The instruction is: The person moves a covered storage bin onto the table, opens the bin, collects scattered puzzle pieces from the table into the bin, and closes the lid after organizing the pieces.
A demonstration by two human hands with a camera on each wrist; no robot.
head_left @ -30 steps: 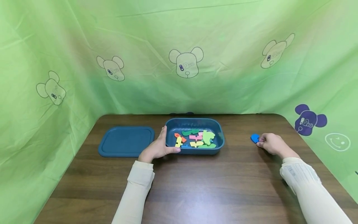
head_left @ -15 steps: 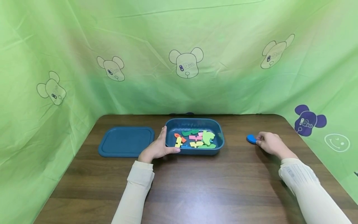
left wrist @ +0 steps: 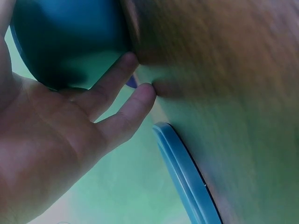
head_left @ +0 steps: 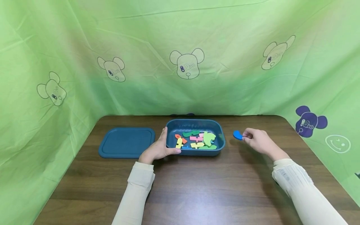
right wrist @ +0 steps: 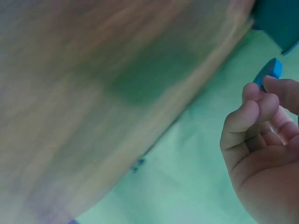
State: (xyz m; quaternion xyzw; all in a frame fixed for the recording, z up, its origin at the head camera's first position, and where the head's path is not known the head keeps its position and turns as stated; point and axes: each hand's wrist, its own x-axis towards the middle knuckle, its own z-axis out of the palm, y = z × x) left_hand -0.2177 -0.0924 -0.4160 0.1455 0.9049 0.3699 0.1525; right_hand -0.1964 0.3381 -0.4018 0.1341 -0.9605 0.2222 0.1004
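Observation:
My left hand (head_left: 158, 148) rests against the left end of a dark blue rectangular box (head_left: 220, 152), thumb along the front wall and fingers by the left side. In the left wrist view two fingers stretch out fairly straight beside the box (left wrist: 70, 28). Thumb and fingertips of my right hand (head_left: 260, 142) pinch a small blue curved flat piece (head_left: 237, 135), held to the right of the box, apparently just above the table. The right wrist view shows this piece (right wrist: 274, 69) at the fingertips. Inside the box lie several flat coloured pieces, among them a light green one (head_left: 208, 137).
A dark blue lid (head_left: 126, 142) lies flat on the wooden table (head_left: 208, 187), left of the box. Green printed cloth (head_left: 146, 93) hangs behind the table and along its sides.
My right hand has moved left toward the box with the blue piece, which now looks lifted off the table. The left hand and the box have stayed in place.

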